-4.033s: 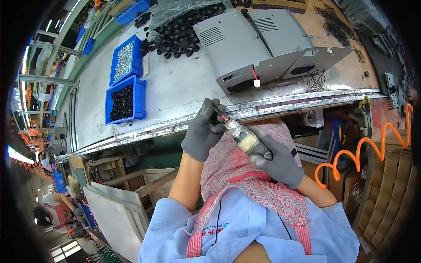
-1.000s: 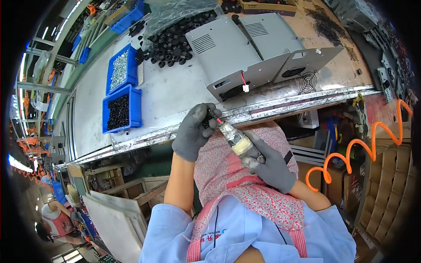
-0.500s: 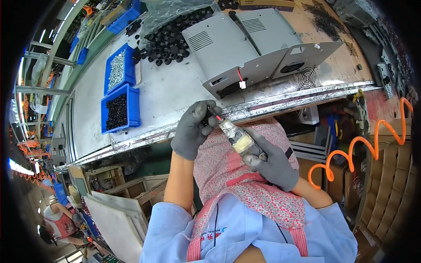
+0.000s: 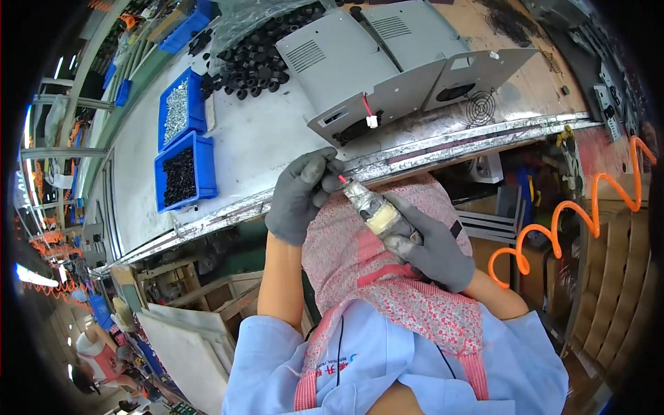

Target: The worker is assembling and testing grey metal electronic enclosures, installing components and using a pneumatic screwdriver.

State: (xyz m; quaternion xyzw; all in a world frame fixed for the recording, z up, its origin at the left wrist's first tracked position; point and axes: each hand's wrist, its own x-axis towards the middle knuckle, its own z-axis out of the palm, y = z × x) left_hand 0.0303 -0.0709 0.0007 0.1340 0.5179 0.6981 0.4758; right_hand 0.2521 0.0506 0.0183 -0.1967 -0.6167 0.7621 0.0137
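Observation:
My right hand point(image 4: 436, 254), in a grey glove, is wrapped round a power screwdriver point(image 4: 377, 213) with a worn grey body and yellowish tape. Its red-collared tip points up and left toward my left hand point(image 4: 299, 197). That hand, gloved too, has its fingers curled together beside the tip; what they hold is hidden. Just beyond the hands, two grey sheet-metal housings point(image 4: 339, 59) stand on the workbench point(image 4: 256, 149). A red wire with a white connector point(image 4: 371, 121) hangs from the nearer panel. To the left sit a blue bin of black screws point(image 4: 180, 176) and another of silver screws point(image 4: 177, 111).
Black round plastic parts point(image 4: 256, 72) lie heaped by a clear plastic bag. A wire fan guard point(image 4: 481, 108) rests near the bench's metal edge. An orange coiled hose point(image 4: 553, 225) hangs at the right. Another person point(image 4: 100, 353) is at lower left.
The view has shifted slightly. Small black pieces seen between my left fingers earlier are no longer visible, and those fingers are drawn closer together by the screwdriver's tip.

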